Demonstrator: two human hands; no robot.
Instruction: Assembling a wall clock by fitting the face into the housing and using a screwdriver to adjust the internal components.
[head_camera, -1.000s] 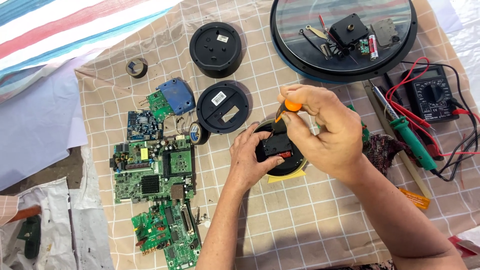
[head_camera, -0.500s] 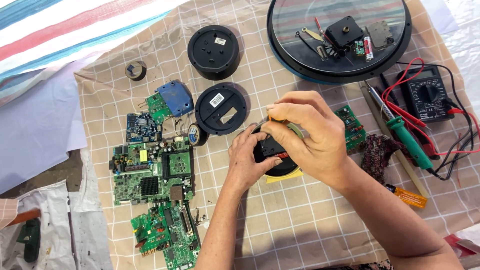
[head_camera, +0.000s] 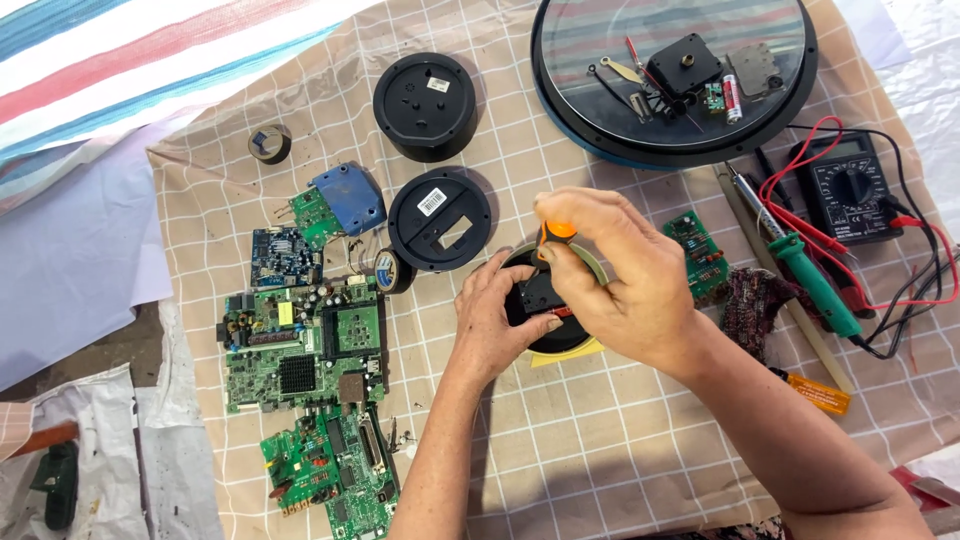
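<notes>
A small round black device (head_camera: 545, 310) lies on a yellow scrap on the checked cloth (head_camera: 600, 440). My left hand (head_camera: 495, 325) grips its left side and steadies it. Above it, my right hand (head_camera: 620, 275) closes around an orange-handled screwdriver (head_camera: 555, 235), held upright with its tip down in the device. Most of the device is hidden under both hands.
Two round black housings (head_camera: 425, 105) (head_camera: 440, 218) sit behind. Green circuit boards (head_camera: 305, 345) (head_camera: 330, 470) lie left, with tape rolls (head_camera: 270, 143) (head_camera: 390, 270). A round glass-covered tray (head_camera: 675, 75) of parts, a multimeter (head_camera: 850, 190) with red and black leads, and a green soldering iron (head_camera: 800, 260) are right.
My right hand has shifted slightly on the screwdriver, so the orange handle shows again between the fingers. The left hand stays on the device.
</notes>
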